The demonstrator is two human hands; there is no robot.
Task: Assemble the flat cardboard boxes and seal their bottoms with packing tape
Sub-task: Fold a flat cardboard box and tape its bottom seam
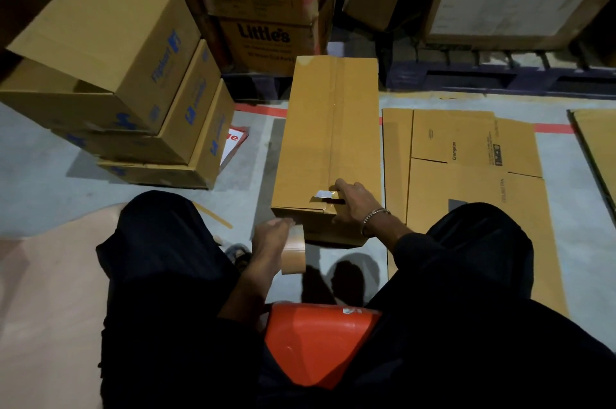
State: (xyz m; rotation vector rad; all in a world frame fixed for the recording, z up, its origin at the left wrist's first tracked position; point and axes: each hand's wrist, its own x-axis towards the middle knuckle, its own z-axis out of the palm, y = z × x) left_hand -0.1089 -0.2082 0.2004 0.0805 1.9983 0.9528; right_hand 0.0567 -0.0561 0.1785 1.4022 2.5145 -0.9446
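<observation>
A long assembled cardboard box [330, 142] lies on the floor between my knees, with a strip of tape running along its top seam. My right hand [351, 205] presses on the near end of that seam, where the tape [325, 194] shines. My left hand [271, 243] holds a brown packing tape roll [295, 253] just below the box's near left corner. The tape stretches from the roll up to the box edge.
A stack of assembled boxes [133, 102] with blue print stands at the left. Flat cardboard boxes [466, 168] lie on the floor at the right. Larger printed cartons [263, 8] stand on a pallet behind. I sit on an orange stool [313, 342].
</observation>
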